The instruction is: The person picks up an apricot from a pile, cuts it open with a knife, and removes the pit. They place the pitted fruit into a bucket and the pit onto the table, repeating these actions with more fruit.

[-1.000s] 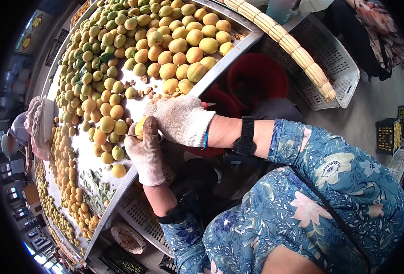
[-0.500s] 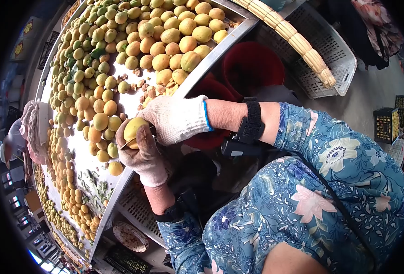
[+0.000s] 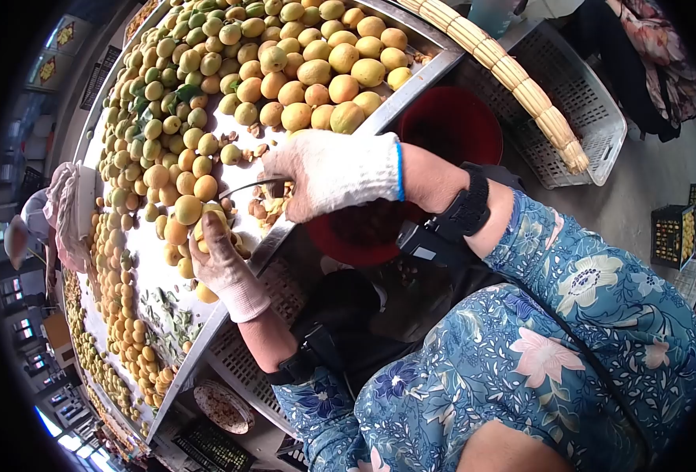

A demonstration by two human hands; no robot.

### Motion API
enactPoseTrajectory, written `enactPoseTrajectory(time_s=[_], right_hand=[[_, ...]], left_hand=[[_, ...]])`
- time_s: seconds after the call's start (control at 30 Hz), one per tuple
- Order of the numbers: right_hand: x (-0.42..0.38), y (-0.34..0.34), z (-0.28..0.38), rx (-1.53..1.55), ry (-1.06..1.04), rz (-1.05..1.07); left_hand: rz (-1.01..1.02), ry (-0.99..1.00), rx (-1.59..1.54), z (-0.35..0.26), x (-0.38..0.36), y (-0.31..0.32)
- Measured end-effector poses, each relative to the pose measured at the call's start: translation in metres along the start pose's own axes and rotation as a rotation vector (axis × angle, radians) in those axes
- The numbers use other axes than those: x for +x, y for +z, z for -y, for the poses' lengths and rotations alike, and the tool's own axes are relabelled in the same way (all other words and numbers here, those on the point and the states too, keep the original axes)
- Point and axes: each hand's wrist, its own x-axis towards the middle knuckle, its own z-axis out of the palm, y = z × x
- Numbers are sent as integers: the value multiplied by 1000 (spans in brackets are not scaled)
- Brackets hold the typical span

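Observation:
My gloved left hand is at the edge of the heaped fruit, thumb up and fingers curled round a yellow apricot. Its fingertips are partly hidden. My gloved right hand grips a knife, whose thin curved blade points left over the table; its handle is covered by the fingers. The two hands are apart. Brown pits and yellow fruit pieces lie on the white surface beside the blade. Larger apricots are piled beyond my right hand.
The table's metal rim runs between me and the fruit. Below it stand red buckets and a grey crate with a bundled straw-coloured roll across it. Green leaves lie on the table. Another person is at the far left.
My hands have separated: the right drew away to the right with the knife, the left moved slightly down and left. The apricot earlier held against the blade is no longer there. The view shifted slightly.

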Motion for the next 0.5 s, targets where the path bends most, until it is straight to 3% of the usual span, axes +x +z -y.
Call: enactPoseTrajectory(time_s=[0.03,0.1,0.17,0.2,0.23,0.33,0.4,0.5], right_hand=[[-7,-26,34,299,439,126],[-1,-26,31,388,537,80],[2,-10,27,498,555,28],[4,-8,32,438,525,61],[4,0,32,392,553,65],[8,3,28,314,509,166],[8,2,32,524,523,150],[4,2,40,593,573,100]], left_hand=[[-78,69,52,1,3,5],[-8,57,-62,-10,-8,9],[97,344,539,-18,-15,13],[144,492,633,-15,-16,15],[247,551,536,-14,-19,19],[282,593,553,-23,-26,21],[350,401,358,-21,-24,16],[357,446,263,-19,-23,11]])
